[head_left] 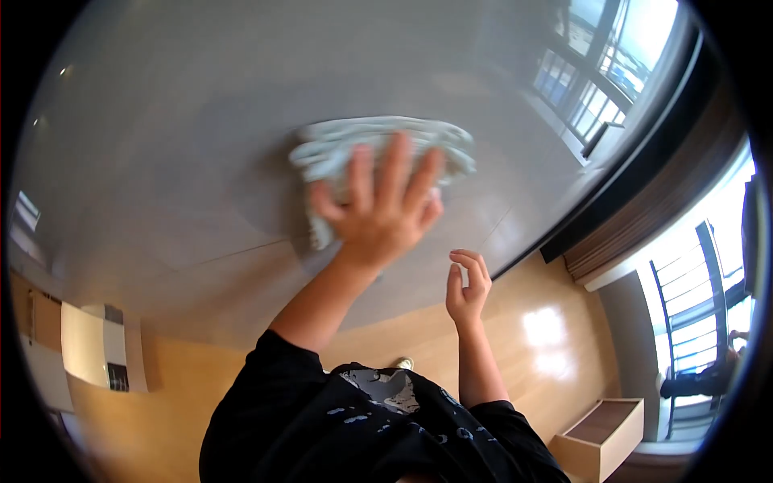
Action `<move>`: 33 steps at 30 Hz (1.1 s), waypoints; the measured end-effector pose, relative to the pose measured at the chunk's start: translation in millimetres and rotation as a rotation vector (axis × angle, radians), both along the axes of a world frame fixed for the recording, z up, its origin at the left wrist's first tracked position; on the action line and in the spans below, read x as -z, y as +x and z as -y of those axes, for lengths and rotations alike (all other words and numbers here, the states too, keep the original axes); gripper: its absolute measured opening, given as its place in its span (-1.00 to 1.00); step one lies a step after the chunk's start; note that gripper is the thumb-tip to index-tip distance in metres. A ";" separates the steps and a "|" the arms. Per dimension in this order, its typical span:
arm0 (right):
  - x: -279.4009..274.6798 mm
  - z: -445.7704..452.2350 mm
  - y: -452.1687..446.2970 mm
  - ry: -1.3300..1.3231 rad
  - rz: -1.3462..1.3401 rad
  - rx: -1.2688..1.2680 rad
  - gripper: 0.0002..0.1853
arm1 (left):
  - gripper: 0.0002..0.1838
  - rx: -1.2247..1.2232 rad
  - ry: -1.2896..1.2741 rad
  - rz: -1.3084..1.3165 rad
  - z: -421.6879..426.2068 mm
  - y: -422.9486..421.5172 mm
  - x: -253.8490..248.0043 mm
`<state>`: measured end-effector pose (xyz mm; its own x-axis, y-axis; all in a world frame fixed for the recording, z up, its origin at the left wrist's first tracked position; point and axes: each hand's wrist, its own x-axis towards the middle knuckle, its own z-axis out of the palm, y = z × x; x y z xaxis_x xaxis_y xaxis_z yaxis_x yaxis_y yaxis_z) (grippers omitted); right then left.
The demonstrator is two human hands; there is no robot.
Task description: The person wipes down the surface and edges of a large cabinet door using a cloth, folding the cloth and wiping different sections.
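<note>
A pale, folded cloth [386,129] lies against a large glossy grey surface [241,145]. My left hand [378,201] is pressed flat over the cloth, its fingers spread and slightly blurred; the palm side is hidden. Part of the cloth bunches out above the fingertips, and a corner hangs below at the left. Lower and to the right, my right hand [469,286] is held up near the edge of the grey surface. Its fingers are loosely bent with a gap to the thumb, and nothing shows in it.
Light wooden floor [515,354] spreads below, with a shoe [405,363] showing. An open-topped wooden box [600,443] stands at the lower right. Dark trim edges the grey surface, beside a brown curtain [628,233] and railed window [688,298]. Someone's dark sleeve [700,382] shows far right.
</note>
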<state>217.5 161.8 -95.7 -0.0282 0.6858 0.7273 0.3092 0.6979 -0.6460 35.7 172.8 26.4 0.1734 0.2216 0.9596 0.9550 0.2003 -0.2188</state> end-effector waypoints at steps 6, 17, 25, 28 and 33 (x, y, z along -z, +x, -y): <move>3.4 1.1 -8.7 0.024 -0.029 0.019 -0.81 | -0.50 0.154 -0.180 -0.304 -1.8 5.0 28.1; 28.7 3.3 -57.2 0.194 -0.001 0.211 -0.84 | -0.62 0.107 -0.001 -0.029 119.3 -164.3 88.3; -14.6 26.2 -169.5 0.599 0.070 0.188 -0.67 | -0.33 -0.109 0.267 0.172 236.8 -354.1 118.5; -20.9 30.6 -201.3 0.615 0.113 0.206 -0.49 | -0.24 -0.126 0.355 0.287 269.0 -407.4 120.6; -11.8 26.5 -247.3 0.628 0.165 0.380 -0.31 | -0.19 -0.123 0.534 0.803 342.3 -530.6 161.9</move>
<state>-29.8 135.3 -83.9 -0.0153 0.1278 0.9917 0.6608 0.7456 -0.0859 -494.9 -169.5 -135.5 -0.5719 -0.3050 0.7615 0.7461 0.1925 0.6374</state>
